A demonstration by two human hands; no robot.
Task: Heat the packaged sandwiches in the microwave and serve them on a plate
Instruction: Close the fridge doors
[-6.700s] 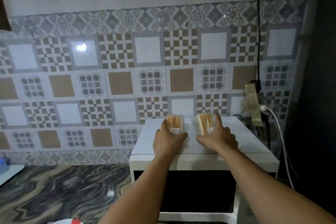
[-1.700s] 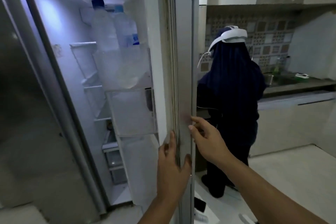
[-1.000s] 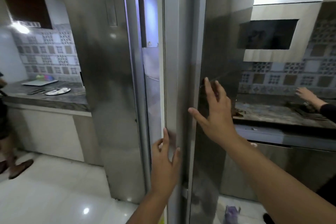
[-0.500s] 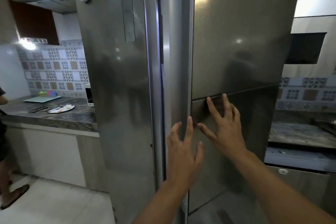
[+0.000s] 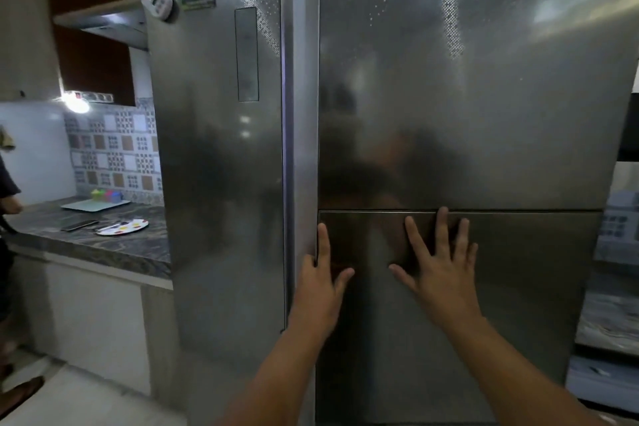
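Observation:
A tall steel fridge fills the view. Its right door is swung in almost flush with the left door; a thin lit gap shows between them. My left hand lies on the right door's left edge with fingers straight. My right hand presses flat on the same door, fingers spread, just below its horizontal seam. A white plate with coloured spots lies on the counter at the left. No sandwiches and no microwave are in view.
A dark marble counter runs at the left with a phone, utensils and a pale tray. Another person's arm and foot show at the far left edge. Magnets sit on the left fridge door.
The fridge door has swung from wide open to nearly closed. My left hand moved from gripping its edge to lying on it; my right hand now presses flat on its face.

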